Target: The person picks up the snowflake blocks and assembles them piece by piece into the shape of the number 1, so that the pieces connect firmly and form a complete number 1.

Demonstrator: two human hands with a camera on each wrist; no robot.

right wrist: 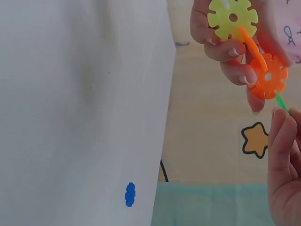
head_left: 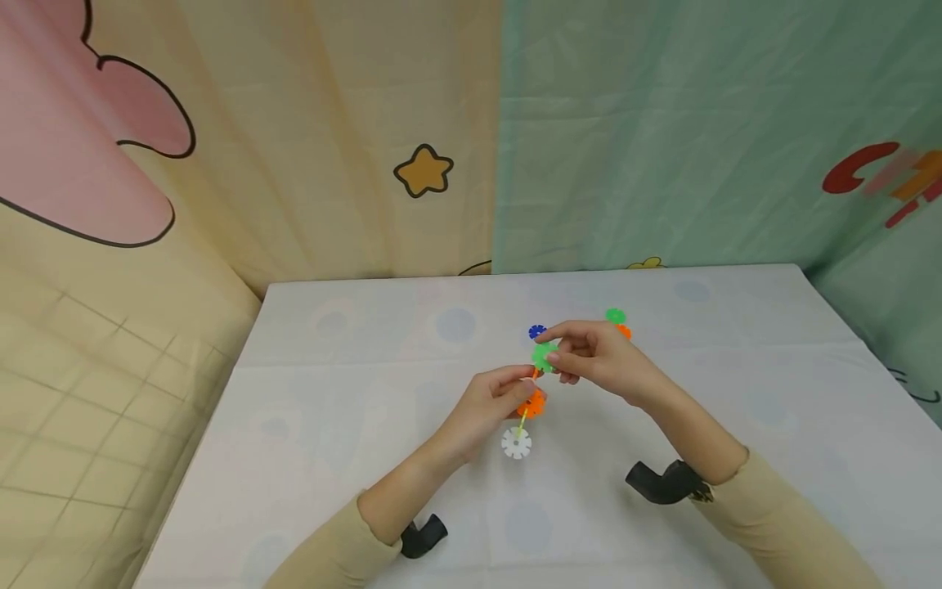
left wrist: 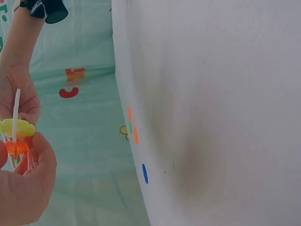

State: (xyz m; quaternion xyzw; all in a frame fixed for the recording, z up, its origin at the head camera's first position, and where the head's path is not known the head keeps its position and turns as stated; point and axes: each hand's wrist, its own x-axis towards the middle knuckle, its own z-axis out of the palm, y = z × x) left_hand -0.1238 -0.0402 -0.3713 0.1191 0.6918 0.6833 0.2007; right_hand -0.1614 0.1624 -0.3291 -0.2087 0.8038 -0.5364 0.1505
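In the head view, my left hand (head_left: 489, 402) grips a chain of notched plastic discs above the table. The chain includes an orange disc (head_left: 533, 404), an edge-on yellow disc (head_left: 523, 421) and a white disc (head_left: 517, 443) at its near end. My right hand (head_left: 599, 357) pinches a green disc (head_left: 543, 356) at the far end. In the right wrist view, the green disc (right wrist: 281, 100), edge-on, touches the rim of the flat orange disc (right wrist: 269, 79). Fingers hide how far the two are slotted together. A second orange disc (right wrist: 252, 48) links to the yellow disc (right wrist: 233, 19).
A blue disc (head_left: 537, 331) lies on the white-covered table (head_left: 353, 458) beyond my hands. Behind my right hand are a loose green disc (head_left: 616, 315) and an orange disc (head_left: 625, 331). Patterned curtains (head_left: 331, 147) hang behind the table. Each wrist carries a black mount (head_left: 666, 483).
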